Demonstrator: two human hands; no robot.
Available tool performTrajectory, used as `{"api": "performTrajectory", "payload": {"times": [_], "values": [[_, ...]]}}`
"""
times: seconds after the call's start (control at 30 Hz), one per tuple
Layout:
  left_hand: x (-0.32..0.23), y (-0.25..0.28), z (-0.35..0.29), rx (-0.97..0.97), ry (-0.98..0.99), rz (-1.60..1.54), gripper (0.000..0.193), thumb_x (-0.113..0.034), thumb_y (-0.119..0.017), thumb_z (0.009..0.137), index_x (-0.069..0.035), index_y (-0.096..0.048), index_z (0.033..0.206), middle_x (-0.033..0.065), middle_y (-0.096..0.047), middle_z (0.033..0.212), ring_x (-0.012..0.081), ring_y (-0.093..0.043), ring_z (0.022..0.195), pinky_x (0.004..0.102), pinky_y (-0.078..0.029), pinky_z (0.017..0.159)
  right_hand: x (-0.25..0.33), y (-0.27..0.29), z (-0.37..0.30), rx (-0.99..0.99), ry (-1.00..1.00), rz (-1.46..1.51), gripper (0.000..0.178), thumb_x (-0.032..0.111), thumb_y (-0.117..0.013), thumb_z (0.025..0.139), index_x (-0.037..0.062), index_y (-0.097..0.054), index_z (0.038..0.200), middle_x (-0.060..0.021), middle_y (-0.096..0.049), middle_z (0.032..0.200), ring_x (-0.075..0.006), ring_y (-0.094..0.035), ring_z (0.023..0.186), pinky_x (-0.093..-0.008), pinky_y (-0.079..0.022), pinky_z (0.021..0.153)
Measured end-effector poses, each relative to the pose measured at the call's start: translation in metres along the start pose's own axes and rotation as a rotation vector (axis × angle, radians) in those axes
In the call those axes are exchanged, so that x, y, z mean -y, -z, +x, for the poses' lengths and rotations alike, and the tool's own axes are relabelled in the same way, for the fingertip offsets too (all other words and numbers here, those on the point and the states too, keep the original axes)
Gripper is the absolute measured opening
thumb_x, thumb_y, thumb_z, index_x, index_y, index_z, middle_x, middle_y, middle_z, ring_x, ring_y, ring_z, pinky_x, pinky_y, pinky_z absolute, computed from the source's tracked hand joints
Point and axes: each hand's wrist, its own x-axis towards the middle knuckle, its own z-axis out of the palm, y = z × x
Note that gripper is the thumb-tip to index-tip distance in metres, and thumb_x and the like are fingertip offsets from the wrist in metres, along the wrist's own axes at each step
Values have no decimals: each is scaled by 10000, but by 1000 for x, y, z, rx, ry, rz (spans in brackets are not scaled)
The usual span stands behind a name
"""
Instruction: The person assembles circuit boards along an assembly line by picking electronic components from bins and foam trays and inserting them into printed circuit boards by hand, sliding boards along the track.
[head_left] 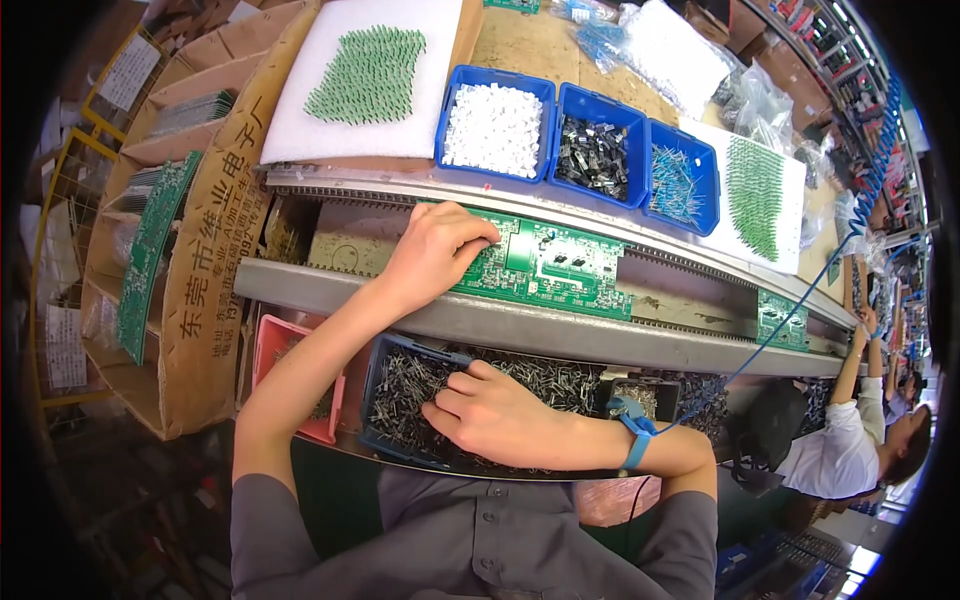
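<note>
A green circuit board [560, 262] lies in the metal conveyor track [420, 305], with several small dark parts on it. Above the board's left end is my left hand [436, 252], thumb and fingers pinched together near its surface; whatever is between them is too small to make out. Lower down, my right hand [490, 412] reaches into a dark blue bin [378, 400] of loose, long-leaded components [408, 388]. Its fingers are curled and their tips partly hidden, so what they grip cannot be told. A blue wrist strap [637, 440] with a cord circles my right wrist.
Beyond the track stand blue bins of white connectors [492, 130], black parts [592, 158] and blue-bodied components [678, 185]. Green parts [370, 75] stick up from white foam. A cardboard box [215, 240] holds boards at left; a co-worker [840, 445] sits at right.
</note>
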Motion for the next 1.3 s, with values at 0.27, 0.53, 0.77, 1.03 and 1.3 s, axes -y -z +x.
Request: {"api": "performTrajectory", "payload": {"times": [0.27, 0.53, 0.77, 1.03, 1.3], "values": [[2, -1, 1, -20, -46, 24, 108, -52, -670, 801, -93, -704, 895, 24, -682, 844, 197, -613, 876, 350, -392, 847, -10, 27, -21, 39, -95, 106, 298, 145, -586, 731, 47, -607, 1011, -21, -603, 828, -164, -576, 853, -301, -407, 763], [2, -5, -3, -42, -38, 31, 147, -31, -682, 771, -108, -712, 893, 11, -675, 838, 186, -617, 872, 334, -389, 839, -35, 48, -55, -240, -277, 59, 202, 58, -674, 707, 76, -611, 898, -29, -629, 864, -206, -587, 840, -346, -422, 734], [2, -5, -3, 8, -71, 94, 131, -44, -683, 773, -105, -708, 886, 11, -676, 898, 191, -586, 947, 348, -391, 862, -76, 70, -84, -444, -563, 54, 131, 12, -688, 750, 65, -641, 860, -82, -665, 837, -273, -617, 788, -364, -457, 717], [4, -5, 0, 10, -168, 97, 123, 1, -675, 731, -65, -689, 833, 29, -635, 886, 228, -564, 938, 365, -415, 846, -123, 63, -102, -519, -777, 319, 101, -4, -655, 816, -12, -633, 914, -77, -684, 823, -139, -669, 779, -271, -533, 751], [-15, 9, -1, 50, -163, 139, 191, -26, -682, 738, -62, -676, 925, 73, -592, 1045, 274, -540, 1031, 393, -413, 908, -131, 53, -100, -519, -777, 372, 95, 6, -665, 811, -3, -640, 903, -60, -674, 818, -122, -625, 753, -264, -512, 719]]}}
